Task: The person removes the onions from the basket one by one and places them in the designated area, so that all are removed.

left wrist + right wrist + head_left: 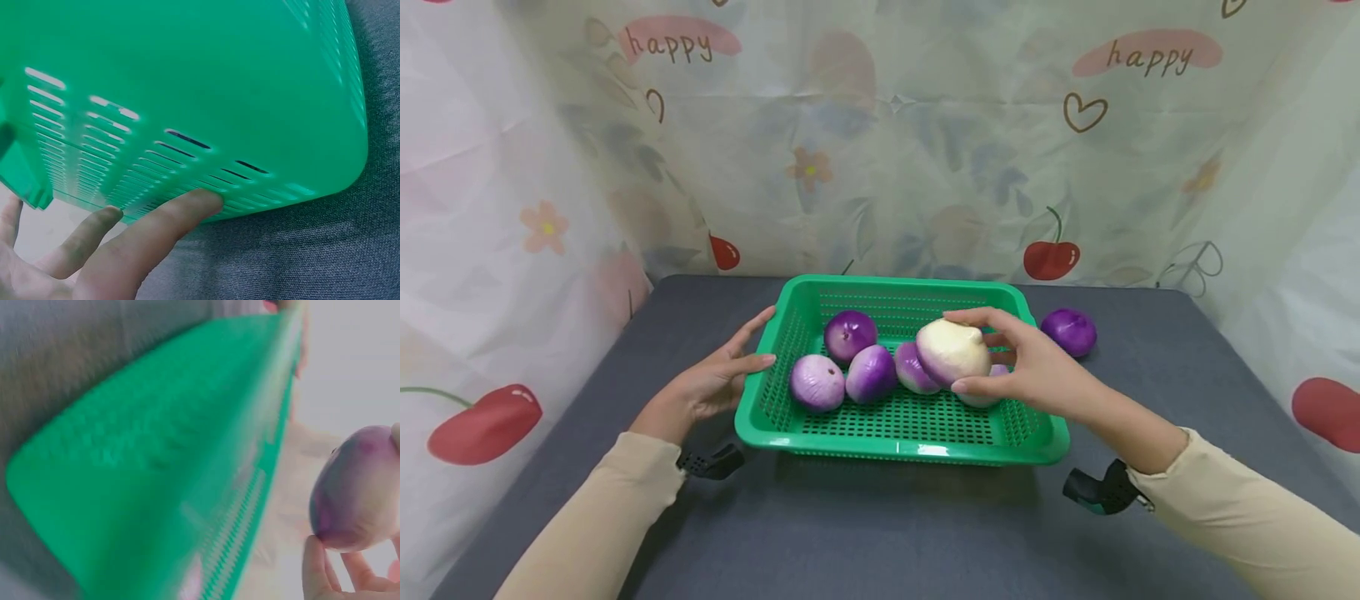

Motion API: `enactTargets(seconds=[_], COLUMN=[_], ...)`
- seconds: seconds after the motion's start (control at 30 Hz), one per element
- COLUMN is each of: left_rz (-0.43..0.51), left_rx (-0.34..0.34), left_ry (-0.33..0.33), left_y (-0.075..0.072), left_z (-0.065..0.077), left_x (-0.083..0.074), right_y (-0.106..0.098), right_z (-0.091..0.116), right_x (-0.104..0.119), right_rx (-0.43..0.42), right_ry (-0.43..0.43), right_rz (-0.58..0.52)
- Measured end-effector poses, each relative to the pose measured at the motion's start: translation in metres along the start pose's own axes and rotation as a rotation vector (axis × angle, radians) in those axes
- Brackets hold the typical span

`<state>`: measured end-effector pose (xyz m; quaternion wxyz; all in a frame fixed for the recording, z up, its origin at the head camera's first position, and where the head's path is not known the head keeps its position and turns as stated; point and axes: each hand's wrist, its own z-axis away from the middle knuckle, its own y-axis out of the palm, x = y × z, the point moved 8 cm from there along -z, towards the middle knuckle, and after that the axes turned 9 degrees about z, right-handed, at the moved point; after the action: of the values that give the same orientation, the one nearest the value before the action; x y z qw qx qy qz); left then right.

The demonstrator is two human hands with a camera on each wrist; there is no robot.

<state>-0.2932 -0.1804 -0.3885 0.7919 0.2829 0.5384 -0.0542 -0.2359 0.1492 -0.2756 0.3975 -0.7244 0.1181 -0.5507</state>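
Observation:
A green plastic basket [917, 451] with slotted walls holds several purple-and-white turnips, among them a pale one [817, 383] and a dark purple one [851, 336]. My right hand [1037, 367] pinches a cream-topped turnip [953, 350] between thumb and fingers, above the basket's right half. In the right wrist view that turnip [356, 487] shows beside the basket's blurred rim. My left hand [707, 387] rests on the basket's left end, fingers spread. The left wrist view has its fingertips [203, 203] against the slotted outer wall [206, 75].
One deep purple turnip [1069, 332] lies on the dark grey table [887, 533], outside the basket at its right back corner. Behind and beside the table hang printed curtains [895, 167].

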Motion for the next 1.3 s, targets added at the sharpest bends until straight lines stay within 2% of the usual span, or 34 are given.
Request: enactTargets(seconds=[0.17,0.3,0.47,0.6,0.9,1.3], left_rz=[-0.010,-0.011,-0.001,-0.010,-0.014,-0.014], left_rx=[0.018,0.017,0.011,0.013,0.018,0.007], left_ry=[0.006,0.007,0.004,0.006,0.009,0.007], left_y=[0.001,0.001,0.001,0.002,0.003,0.002], left_z=[0.001,0.002,0.001,0.001,0.001,0.000], left_x=[0.000,0.000,-0.001,-0.001,-0.001,0.000], right_y=[-0.035,-0.063,-0.097,-0.115,-0.137,-0.140], right_z=[0.006,0.010,0.015,0.019,0.025,0.041], right_x=[0.003,-0.001,-0.027,-0.055,-0.120,-0.203], right_rx=[-0.114,-0.216,-0.332,-0.389,-0.461,-0.532], right_ry=[-0.027,-0.008,0.091,0.163,0.308,0.508], right_rz=[0.023,0.020,0.006,-0.013,-0.027,0.102])
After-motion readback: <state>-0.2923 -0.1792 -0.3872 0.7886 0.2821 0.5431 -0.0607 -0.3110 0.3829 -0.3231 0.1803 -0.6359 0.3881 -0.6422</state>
